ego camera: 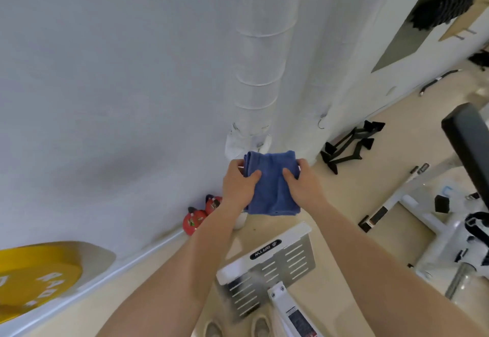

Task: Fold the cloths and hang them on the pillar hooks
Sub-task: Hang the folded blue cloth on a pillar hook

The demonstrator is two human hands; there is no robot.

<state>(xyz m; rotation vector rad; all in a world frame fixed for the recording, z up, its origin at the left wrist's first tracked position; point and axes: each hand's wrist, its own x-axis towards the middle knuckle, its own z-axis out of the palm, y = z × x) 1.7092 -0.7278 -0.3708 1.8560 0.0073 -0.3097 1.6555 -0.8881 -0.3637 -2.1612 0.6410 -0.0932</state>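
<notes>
White pillar stood at far centre. Before it, held in the air, was the blue cloth, folded to a small thick square. Left hand and right hand, apart, gripped its left and right edges, thumbs on the near face. Folding appeared all but complete; hanging was not yet begun. The next move likely called for carrying the cloth rightward and farther, to the thin wire hook at the pillar's right edge. Fingers were hidden behind the cloth; the hook's fixing was too small to tell.
</notes>
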